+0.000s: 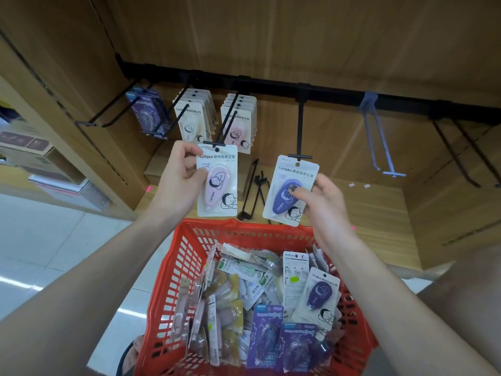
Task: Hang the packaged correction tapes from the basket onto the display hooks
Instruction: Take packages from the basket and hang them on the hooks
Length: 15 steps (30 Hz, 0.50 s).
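A: Starting at the left, the left hand is gripping the pink correction tape pack by its upper left edge, thumb on the face and fingers curled over the top corner. The pack's punched hole is sitting right at the crossbar tip of the hook that is already carrying pink packs.

B: So it is matching colour to hook. Is the hole on yet?

A: I cannot tell whether the tip is through or just behind the card. I would be keeping the card square to the prong and sliding it back, not twisting.

B: And further right?

A: The right hand is pinching the purple correction tape pack at its right edge, thumb pressing the blister, fingers behind. Its hole is meeting the tip of the bare hook.

B: Two at once looks risky.

A: It is, I think. Seating one pack fully before letting go of the other would be steadier; these cards are light and likely to swing off.

B: Where is the remaining stock?

A: Below both hands, the red basket is holding many more packs, including another purple one near its right wall.
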### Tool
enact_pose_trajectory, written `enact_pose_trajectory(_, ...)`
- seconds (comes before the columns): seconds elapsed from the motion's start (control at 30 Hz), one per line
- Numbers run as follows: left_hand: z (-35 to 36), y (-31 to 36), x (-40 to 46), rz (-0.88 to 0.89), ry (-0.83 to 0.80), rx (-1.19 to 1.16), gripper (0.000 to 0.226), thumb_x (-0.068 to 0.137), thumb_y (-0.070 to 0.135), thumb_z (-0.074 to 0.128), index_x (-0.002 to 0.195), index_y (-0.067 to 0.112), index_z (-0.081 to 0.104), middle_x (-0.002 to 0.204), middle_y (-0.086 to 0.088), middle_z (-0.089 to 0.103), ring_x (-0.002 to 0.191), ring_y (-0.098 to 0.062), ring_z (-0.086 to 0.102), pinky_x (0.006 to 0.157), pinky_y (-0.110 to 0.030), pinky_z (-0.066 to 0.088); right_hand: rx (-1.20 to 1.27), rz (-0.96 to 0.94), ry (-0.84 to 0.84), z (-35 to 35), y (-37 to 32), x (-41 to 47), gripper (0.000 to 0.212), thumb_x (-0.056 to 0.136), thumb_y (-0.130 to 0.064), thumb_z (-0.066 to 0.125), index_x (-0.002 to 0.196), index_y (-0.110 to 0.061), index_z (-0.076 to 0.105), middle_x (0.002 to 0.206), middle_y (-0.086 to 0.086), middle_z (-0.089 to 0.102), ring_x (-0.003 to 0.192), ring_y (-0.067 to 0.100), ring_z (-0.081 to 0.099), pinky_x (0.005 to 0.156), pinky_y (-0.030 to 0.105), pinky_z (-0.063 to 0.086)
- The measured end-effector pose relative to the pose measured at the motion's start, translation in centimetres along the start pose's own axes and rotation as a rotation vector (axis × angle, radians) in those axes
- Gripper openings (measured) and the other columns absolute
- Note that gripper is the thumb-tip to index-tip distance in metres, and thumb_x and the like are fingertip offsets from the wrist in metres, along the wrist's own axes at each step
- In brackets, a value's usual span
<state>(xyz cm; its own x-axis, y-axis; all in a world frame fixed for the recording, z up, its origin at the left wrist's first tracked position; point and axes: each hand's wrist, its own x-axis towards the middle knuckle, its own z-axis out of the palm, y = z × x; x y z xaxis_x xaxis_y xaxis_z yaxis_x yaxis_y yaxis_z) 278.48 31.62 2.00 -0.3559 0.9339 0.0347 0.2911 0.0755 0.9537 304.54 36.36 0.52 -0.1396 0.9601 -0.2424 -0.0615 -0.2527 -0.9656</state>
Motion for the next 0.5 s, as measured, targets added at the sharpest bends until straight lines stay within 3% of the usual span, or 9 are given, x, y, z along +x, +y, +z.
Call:
enact_pose_trajectory(0.17, 0.6, 0.1, 1.0, -0.06, 0.054, -0.01, 0.023, 0.105, 0.014, 0.06, 0.113, 0.017, 0.039, 0.097, 0.021, 0.078, 0.097, 0.006, 0.073, 0.062, -0.016, 0.057, -0.034, -0.023, 0.011, 0.3, -0.3, 0.4, 0.023, 0.096, 0.0, 0.066, 0.116, -0.011, 0.065, 0.107, 0.005, 0.081, 0.099, 0.026, 0.078, 0.085, 0.045, 0.06)
enact_pose_trajectory(0.5, 1.1, -0.5, 2.7, -0.107, 0.16, 0.04, 0.017, 0.102, 0.011, 0.062, 0.109, 0.016, 0.048, 0.093, 0.011, 0.079, 0.091, 0.002, 0.075, 0.065, -0.024, 0.059, -0.09, -0.064, 0.072, 0.8, -0.6, 0.4, 0.021, 0.097, -0.003, 0.065, 0.112, -0.017, 0.065, 0.099, -0.004, 0.081, 0.089, 0.013, 0.079, 0.062, 0.02, 0.058)
